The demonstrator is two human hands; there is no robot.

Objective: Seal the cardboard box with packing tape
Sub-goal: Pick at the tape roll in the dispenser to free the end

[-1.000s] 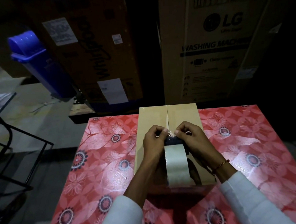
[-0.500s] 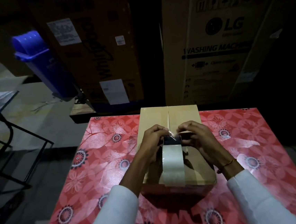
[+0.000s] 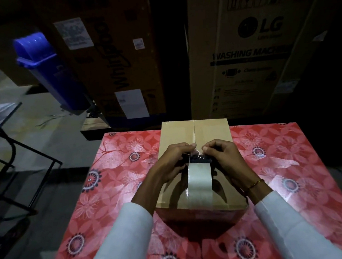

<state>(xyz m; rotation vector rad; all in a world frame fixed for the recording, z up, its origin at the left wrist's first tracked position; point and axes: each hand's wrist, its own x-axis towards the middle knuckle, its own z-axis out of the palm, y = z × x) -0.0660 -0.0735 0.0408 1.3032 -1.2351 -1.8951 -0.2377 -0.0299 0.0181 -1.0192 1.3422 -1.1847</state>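
Observation:
A small brown cardboard box (image 3: 176, 134) sits on the red floral table (image 3: 118, 197), its top flaps closed with the seam running away from me. A roll of clear packing tape (image 3: 199, 181) stands on edge on the box's near half, over the seam. My left hand (image 3: 172, 163) grips the roll's left side and pinches the loose tape end. My right hand (image 3: 224, 157) holds the roll's right side, with its thumb and forefinger pinching the same crinkled tape end (image 3: 197, 150) above the roll.
Behind the table stand a tall LG washing machine carton (image 3: 252, 48) and a darker Whirlpool carton (image 3: 113, 57). A blue bin (image 3: 49, 72) leans at the back left. A black-framed folding table (image 3: 1, 133) stands on the floor to the left.
The box and roll have shifted slightly away from me in view; more of the box's near edge shows. Both hands stay on the roll, fingertips still working the tape end.

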